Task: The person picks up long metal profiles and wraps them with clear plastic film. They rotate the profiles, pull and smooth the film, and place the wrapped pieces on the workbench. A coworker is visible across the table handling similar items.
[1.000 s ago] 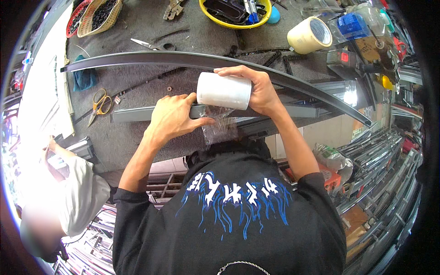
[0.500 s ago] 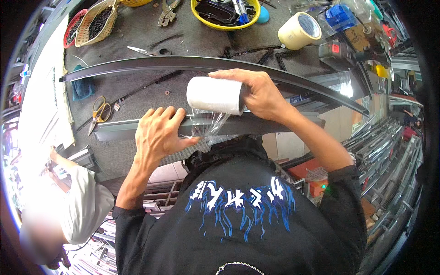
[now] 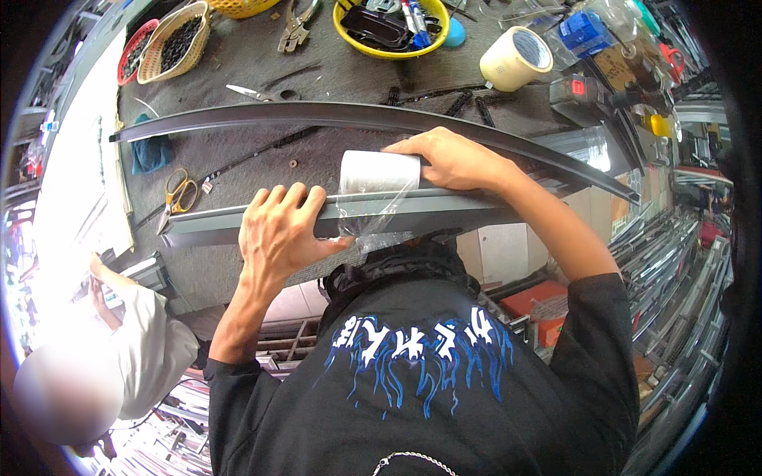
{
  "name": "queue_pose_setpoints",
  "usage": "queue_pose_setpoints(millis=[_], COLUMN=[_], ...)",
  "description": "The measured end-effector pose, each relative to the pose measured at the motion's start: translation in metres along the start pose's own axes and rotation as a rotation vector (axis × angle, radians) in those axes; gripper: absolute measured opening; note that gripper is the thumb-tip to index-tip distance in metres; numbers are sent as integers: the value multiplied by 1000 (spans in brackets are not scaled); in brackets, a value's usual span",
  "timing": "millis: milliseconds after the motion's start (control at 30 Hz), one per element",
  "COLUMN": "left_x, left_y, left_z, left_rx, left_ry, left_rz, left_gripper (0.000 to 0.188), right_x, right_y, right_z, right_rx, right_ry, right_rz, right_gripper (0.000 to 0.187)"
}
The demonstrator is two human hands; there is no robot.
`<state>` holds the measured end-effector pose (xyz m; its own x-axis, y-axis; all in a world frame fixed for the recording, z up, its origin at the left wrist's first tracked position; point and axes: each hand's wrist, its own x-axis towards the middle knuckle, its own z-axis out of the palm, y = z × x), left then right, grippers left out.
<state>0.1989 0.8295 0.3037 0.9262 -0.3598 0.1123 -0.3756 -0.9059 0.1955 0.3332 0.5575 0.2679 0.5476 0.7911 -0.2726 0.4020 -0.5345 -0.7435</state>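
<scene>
A grey metal profile bar (image 3: 464,208) lies crosswise along the near side of the bench. My left hand (image 3: 276,234) is wrapped over it left of the middle, fingers on the far side and thumb along the near face. Clear film (image 3: 367,213) stretches over the bar beside that thumb. It runs from a white roll of stretch film (image 3: 378,170), which sits low just beyond the bar. My right hand (image 3: 464,160) grips the roll at its right end; some of its fingers are hidden. A second long dark profile (image 3: 317,114) lies farther back.
Yellow-handled scissors (image 3: 181,192) lie left of the bar; other scissors (image 3: 252,93) and pliers (image 3: 294,32) lie farther back. A yellow basket (image 3: 389,52), a tape roll (image 3: 514,60) and a cordless tool's battery (image 3: 578,92) stand along the far side. Another person's pale sleeve (image 3: 159,357) shows at lower left.
My right hand has brought the film roll down and toward me, from above the bar to low behind its far edge. My left hand keeps its hold on the bar.
</scene>
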Motion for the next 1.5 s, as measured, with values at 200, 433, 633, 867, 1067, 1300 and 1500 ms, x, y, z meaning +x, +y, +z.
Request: queue_pose_setpoints(millis=[200,433,633,867,1067,1300,1500], left_x=[16,24,31,33,37,39,34], left_y=[0,-2,0,3,-7,-10,1], left_z=[-1,-2,-3,-23,-28,-16,-14], left_rx=[-10,-35,-21,-11,-45,-36,-82], left_ry=[-14,2,41,75,89,43,-37], left_rz=[-7,-28,6,-35,-130,-148,-173], left_gripper=[55,53,51,51,54,55,57], right_x=[-53,-114,-58,-47,-69,-115,-131], right_y=[-54,-83,-15,-33,-80,-123,-137], right_z=[-25,74,142,116,99,75,53], right_rx=[-372,275,269,218,476,392,452], right_ry=[448,368,839,590,552,535,509], right_rz=[8,477,191,311,111,-87,-65], right_gripper=[22,36,38,24,30,38,38])
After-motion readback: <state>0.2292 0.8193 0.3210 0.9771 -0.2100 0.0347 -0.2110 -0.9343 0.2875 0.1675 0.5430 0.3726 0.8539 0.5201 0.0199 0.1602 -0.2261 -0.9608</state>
